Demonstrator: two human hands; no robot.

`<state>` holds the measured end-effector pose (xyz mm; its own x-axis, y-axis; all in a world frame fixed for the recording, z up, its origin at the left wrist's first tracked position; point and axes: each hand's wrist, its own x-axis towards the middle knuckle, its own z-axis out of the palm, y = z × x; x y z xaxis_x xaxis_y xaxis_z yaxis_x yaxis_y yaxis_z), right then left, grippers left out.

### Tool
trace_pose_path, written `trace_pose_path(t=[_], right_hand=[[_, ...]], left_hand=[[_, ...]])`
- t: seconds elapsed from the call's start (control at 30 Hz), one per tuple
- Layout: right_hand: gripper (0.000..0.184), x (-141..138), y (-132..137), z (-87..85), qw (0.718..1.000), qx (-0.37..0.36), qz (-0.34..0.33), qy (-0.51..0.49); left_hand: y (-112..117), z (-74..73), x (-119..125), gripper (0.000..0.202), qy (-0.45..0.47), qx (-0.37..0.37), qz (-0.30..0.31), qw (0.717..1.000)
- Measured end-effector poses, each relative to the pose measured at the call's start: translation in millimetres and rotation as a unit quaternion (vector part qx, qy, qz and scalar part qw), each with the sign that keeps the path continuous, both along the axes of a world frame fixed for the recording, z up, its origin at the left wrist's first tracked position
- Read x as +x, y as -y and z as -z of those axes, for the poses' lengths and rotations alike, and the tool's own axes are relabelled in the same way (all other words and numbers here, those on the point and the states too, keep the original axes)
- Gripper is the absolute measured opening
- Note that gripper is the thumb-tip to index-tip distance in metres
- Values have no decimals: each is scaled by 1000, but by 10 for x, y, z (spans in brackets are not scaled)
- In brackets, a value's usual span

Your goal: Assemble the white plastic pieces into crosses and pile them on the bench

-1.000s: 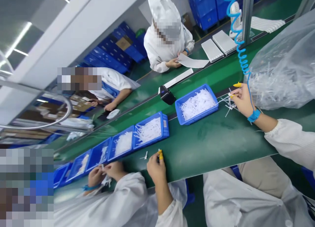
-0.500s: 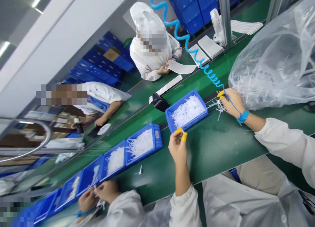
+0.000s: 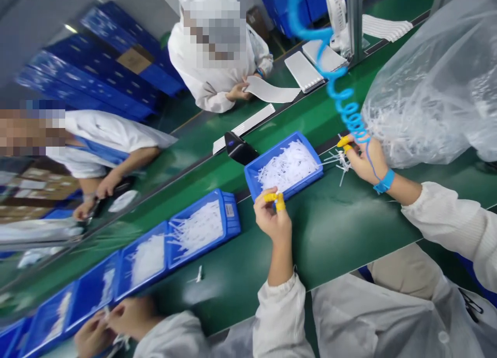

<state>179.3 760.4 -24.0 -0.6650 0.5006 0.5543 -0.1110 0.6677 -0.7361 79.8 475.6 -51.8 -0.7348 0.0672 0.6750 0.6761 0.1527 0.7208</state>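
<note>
My left hand (image 3: 274, 218), with yellow finger cots on thumb and forefinger, is raised at the near edge of a blue bin (image 3: 285, 188) full of thin white plastic strips (image 3: 291, 163). It pinches a small white plastic piece (image 3: 277, 193), mostly covered by the fingertips. To the bin's right, my right hand (image 3: 367, 161), also in yellow finger cots and wearing a blue wrist strap (image 3: 384, 182), is closed at the fingertips. A thin white strip end pokes out there. Just below those fingers lies a loose heap of white strips (image 3: 342, 163) on the green bench.
A large clear bag of strips (image 3: 419, 104) stands at right, under a coiled blue cord (image 3: 345, 101). More blue bins (image 3: 231, 213) line the left. A neighbour's hands (image 3: 120, 316) work at lower left. A black device (image 3: 238, 148) and two people are across the belt.
The view has turned, so most things sit further left. My hands stay at nearly the same places by the bin and the heap. The person across at left has brought both hands together.
</note>
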Motion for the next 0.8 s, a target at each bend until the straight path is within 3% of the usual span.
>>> trace_pose_path(t=[0.2, 0.33, 0.43, 0.67, 0.8], right_hand=[[25, 46, -9, 26, 999, 43, 3, 6], [37, -3, -28, 155, 992, 74, -45, 88], [34, -32, -79, 214, 982, 95, -83, 143], [31, 21, -245, 115, 953, 184, -164, 174], [30, 55, -220, 50, 963, 186, -169, 98]], left_hand=[[-57, 29, 91, 20, 36, -17, 40, 998], [-115, 36, 204, 14, 26, -60, 128, 990], [-172, 37, 265, 15, 43, -78, 197, 976], [-294, 75, 319, 15, 113, -61, 304, 944], [-327, 116, 314, 16, 129, -65, 335, 931]])
